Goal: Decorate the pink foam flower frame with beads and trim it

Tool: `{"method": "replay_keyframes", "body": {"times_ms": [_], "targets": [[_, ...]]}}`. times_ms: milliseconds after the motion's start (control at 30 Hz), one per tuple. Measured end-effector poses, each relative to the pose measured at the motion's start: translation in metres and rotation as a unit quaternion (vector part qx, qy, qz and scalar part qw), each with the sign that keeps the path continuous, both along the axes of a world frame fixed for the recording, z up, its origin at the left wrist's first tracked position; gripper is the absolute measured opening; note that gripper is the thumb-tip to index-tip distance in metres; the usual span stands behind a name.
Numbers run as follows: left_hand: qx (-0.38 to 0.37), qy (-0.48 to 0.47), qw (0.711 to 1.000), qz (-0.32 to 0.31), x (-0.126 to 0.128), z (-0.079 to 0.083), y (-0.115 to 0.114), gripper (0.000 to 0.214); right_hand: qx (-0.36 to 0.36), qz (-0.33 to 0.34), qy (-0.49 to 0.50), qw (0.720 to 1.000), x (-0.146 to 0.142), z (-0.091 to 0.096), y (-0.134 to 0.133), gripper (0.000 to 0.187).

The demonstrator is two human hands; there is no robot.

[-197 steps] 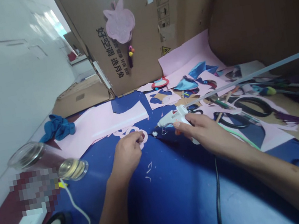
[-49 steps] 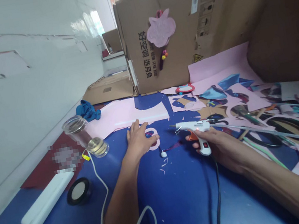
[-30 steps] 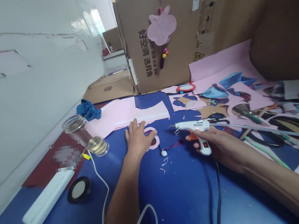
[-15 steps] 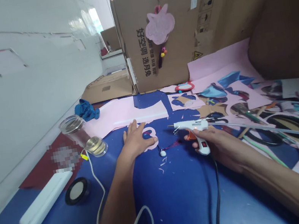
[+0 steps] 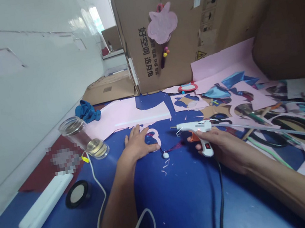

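Observation:
My right hand (image 5: 217,146) is closed around a white glue gun (image 5: 194,127) with an orange trigger, its nozzle pointing left above the blue table (image 5: 168,205). My left hand (image 5: 138,144) lies with fingers spread over a pink paper cut-out (image 5: 153,134), thumb and fingertips on its edge. The hand covers the cut-out's left part. Just below the cut-out sits a small white bead (image 5: 165,155), with a dark purple tassel (image 5: 176,146) stretching right from it.
A glass jar (image 5: 98,149) with yellowish liquid, a black round tape roll (image 5: 77,194) and a white case (image 5: 46,205) stand left. Pink paper (image 5: 129,114), scissors (image 5: 296,126) and scraps crowd the back and right. A cardboard box (image 5: 178,27) rises behind.
Both hands keep nearly the same place, the left still on the paper cut-out and the right still holding the glue gun. The whole view has shifted very slightly.

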State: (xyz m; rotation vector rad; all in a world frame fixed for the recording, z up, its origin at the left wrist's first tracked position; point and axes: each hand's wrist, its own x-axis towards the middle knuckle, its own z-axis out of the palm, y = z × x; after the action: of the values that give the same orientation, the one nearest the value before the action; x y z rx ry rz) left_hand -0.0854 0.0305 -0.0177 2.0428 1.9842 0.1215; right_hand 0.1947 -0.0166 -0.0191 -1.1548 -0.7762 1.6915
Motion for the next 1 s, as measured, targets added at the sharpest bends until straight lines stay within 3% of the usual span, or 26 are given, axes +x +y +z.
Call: {"method": "replay_keyframes", "body": {"times_ms": [367,633,1000], "targets": [[-0.05,-0.014,0.999,-0.008,-0.002,0.013,0.0,0.103,-0.008,-0.003,-0.002,1.0,0.001,-0.002,0.002,0.01],[-0.027,0.005,0.999,0.019,0.003,0.001,0.004,0.1,-0.017,-0.006,-0.017,1.0,-0.001,0.002,0.001,0.007],[-0.003,0.01,1.0,0.028,0.01,0.0,0.003,0.096,-0.011,-0.002,-0.004,1.0,0.0,-0.002,0.002,0.012]]}}
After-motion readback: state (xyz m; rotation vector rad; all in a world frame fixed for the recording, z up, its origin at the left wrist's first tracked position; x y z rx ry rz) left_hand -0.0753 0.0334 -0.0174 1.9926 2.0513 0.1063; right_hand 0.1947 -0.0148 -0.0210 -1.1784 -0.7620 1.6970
